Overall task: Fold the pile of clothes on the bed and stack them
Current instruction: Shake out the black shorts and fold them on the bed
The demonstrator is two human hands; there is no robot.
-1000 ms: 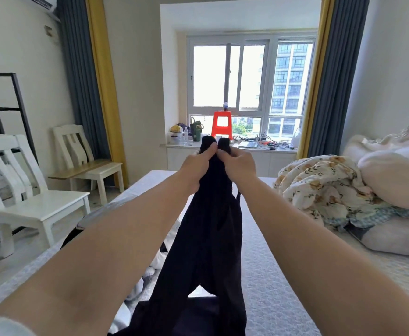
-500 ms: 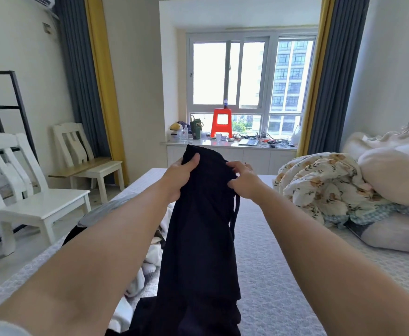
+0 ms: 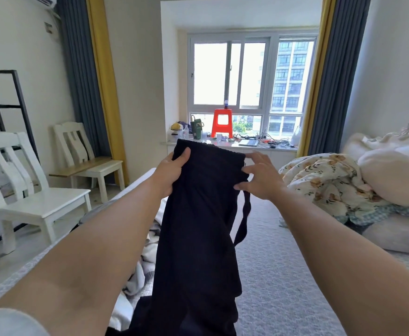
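2 hands (image 3: 171, 174) (image 3: 261, 177), 1 dark garment (image 3: 198, 226), 2 white chairs (image 3: 28, 190) (image 3: 84, 154) left, 1 orange stool (image 3: 221, 123) centre.

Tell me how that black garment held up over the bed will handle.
Likely floppy: the black garment hangs limp below the left hand and right hand. Probably light, since fingertips hold it. Its dangling drawstring could snag.

The dark trousers (image 3: 198, 214) are matt, finely ribbed cloth, the bed cover (image 3: 283, 275) at 5 o'clock is rough textured fabric, the chairs (image 3: 40, 202) at 9 o'clock are smooth painted wood, and the red stool (image 3: 221, 122) at 12 o'clock is glossy plastic.
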